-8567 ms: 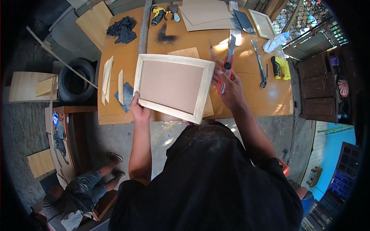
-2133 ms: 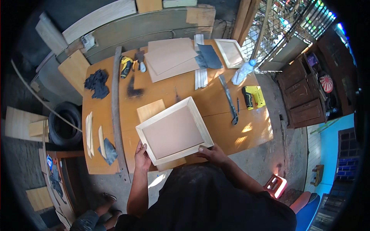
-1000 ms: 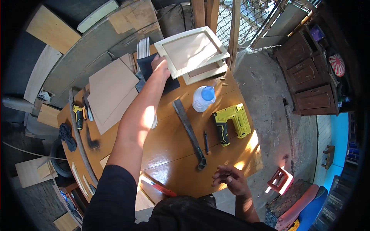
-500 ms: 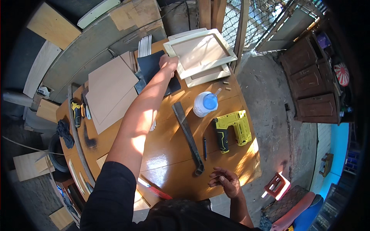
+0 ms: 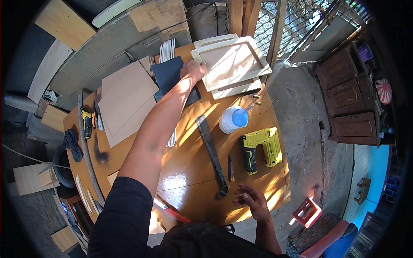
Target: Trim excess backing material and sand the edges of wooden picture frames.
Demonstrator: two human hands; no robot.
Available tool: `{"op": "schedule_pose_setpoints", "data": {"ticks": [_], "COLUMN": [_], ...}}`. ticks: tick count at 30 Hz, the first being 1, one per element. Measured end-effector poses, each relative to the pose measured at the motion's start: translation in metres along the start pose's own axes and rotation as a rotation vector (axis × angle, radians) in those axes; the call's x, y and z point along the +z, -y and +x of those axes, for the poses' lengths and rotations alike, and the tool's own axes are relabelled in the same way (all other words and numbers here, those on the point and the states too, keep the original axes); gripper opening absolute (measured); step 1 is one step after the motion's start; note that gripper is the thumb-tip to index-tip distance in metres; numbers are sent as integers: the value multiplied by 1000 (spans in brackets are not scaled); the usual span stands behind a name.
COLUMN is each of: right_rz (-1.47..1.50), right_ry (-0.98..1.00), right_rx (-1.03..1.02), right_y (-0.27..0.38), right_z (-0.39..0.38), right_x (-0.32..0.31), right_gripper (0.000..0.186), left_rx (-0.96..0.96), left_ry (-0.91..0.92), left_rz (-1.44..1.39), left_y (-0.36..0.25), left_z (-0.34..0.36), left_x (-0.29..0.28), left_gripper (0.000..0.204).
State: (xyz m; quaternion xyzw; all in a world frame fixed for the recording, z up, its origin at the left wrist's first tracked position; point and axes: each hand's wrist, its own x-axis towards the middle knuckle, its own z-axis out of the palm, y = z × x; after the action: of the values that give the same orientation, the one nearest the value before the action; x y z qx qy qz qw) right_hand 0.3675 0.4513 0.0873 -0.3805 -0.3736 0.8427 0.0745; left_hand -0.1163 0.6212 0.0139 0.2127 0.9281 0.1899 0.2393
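Note:
My left hand point(image 5: 193, 70) reaches to the back of the table, fingers curled beside the left edge of a stack of pale wooden frames point(image 5: 230, 60) with backing panels; what it grips is hidden. A dark sheet point(image 5: 165, 73) lies just left of it. My right hand point(image 5: 250, 200) hovers over the front right, fingers loosely bent and apart, holding nothing. Nearby are a pen point(image 5: 230, 167), a long dark metal tool point(image 5: 208, 150) and a yellow-black nail gun point(image 5: 269, 146). A bottle with blue cap point(image 5: 230, 120) stands behind them.
The wooden table point(image 5: 258, 185) also holds brown boards point(image 5: 124, 99), a red cutter point(image 5: 175, 213), a cordless tool point(image 5: 86, 122), black cloth point(image 5: 72, 144) and a long bar point(image 5: 87, 155). Wooden cabinets point(image 5: 352, 120) and a red stool point(image 5: 306, 211) stand to the right.
Both hands held a frame two seconds ago; it now rests on the back-right stack. My right hand has let go of it. The red cutter, held earlier, now lies near the front edge.

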Motion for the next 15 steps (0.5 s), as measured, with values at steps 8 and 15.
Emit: {"op": "schedule_pose_setpoints", "data": {"ticks": [8,15], "right_rz": [-291,-616], "right_ry": [-156,-432], "right_rx": [-438,-750], "right_y": [76,190], "right_z": [31,262], "right_x": [-48,-92], "right_gripper": [31,29], "left_rx": [147,-8], "left_ry": [-25,76], "left_rz": [37,-275], "left_y": [1,-12], "left_z": [-39,-47], "left_x": [-13,5], "left_gripper": [62,58]}}
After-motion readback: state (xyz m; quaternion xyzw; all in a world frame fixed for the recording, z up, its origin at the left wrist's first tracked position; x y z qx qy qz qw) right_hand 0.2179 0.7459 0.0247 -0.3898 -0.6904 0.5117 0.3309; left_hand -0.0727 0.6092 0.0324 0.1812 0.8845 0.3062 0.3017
